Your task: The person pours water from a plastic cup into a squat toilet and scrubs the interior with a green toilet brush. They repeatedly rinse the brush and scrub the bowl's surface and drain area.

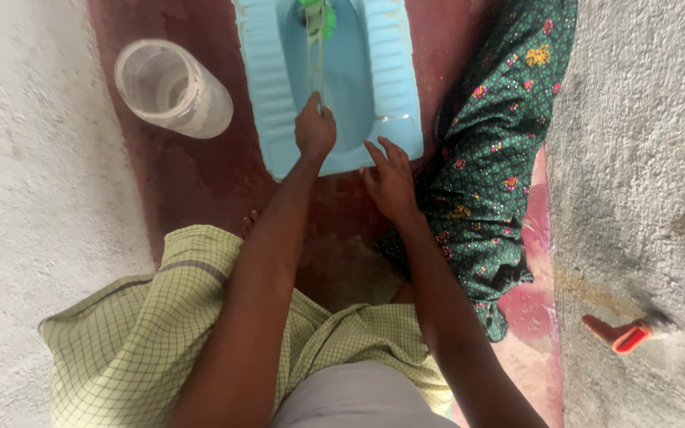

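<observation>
My left hand (315, 127) is closed around the thin handle of a toilet brush (315, 47) whose green bristles sit at the top of the frame. The brush reaches into a light blue squat toilet pan (271, 103) set in the dark red floor. My right hand (392, 181) is empty with its fingers spread. It rests at the pan's near right corner, where the rim meets the floor.
A clear plastic jug (172, 87) lies left of the pan. A dark green flowered cloth (489, 150) covers the floor on the right. A small red-orange object (620, 334) lies against the rough grey surface (636, 198). A green checked garment (136, 333) covers my legs.
</observation>
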